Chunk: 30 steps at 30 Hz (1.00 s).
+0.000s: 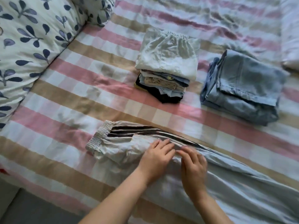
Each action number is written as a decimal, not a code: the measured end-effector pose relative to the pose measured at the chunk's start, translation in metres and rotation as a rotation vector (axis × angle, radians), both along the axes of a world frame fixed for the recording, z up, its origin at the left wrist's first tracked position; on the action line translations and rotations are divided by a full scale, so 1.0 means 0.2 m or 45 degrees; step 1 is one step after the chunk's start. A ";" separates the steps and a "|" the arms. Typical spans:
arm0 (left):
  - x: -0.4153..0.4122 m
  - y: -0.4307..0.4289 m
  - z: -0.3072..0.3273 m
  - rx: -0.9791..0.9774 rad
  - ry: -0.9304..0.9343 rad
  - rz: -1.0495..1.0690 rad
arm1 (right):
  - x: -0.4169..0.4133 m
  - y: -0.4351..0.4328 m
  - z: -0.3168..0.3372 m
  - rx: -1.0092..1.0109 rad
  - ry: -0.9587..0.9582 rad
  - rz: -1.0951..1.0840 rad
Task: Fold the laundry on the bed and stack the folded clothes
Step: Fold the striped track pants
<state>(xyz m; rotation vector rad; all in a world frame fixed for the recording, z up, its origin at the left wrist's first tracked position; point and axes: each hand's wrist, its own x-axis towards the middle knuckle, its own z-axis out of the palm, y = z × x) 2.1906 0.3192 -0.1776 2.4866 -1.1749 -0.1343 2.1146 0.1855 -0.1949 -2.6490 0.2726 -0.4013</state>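
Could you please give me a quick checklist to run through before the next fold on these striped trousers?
1. Trousers laid out long on the bed: ok.
2. Left hand and right hand flat on the fabric: ok.
3. Fabric smooth: not ok, wrinkles near the waistband.
4. Leg ends aligned: cannot tell, out of view.
5. Mixed stack steady enough for another item: ok.

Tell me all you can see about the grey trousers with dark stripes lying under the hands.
The grey trousers lie flat on the checked bedsheet, near the bed's front edge. The cloth looks thin and creased. The gathered elastic waistband points left; dark stripes run along the upper side. The legs stretch right, out of view. The left hand and the right hand press flat on the middle, fingers spread.
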 end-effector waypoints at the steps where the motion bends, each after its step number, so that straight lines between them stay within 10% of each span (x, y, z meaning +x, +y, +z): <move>1: 0.01 -0.03 -0.04 0.204 -0.019 0.037 | -0.07 -0.06 -0.05 -0.079 0.161 0.002; 5: 0.05 0.08 -0.32 0.637 0.184 0.148 | -0.27 -0.37 -0.18 -0.175 0.737 -0.145; 10: 0.10 0.10 -0.33 0.829 0.185 0.201 | -0.45 -0.76 -0.23 -0.245 0.893 -0.473; 21: -0.66 -0.44 -0.29 0.495 0.164 -0.155 | -0.92 -0.98 -0.13 -0.222 1.038 -0.478; 25: -0.75 -0.68 -0.28 0.512 0.166 -0.225 | -0.94 -1.07 -0.12 -0.158 1.022 -0.533; 30: -0.85 -1.07 -0.23 0.400 0.390 -0.213 | -1.07 -1.08 -0.03 0.239 0.362 -1.051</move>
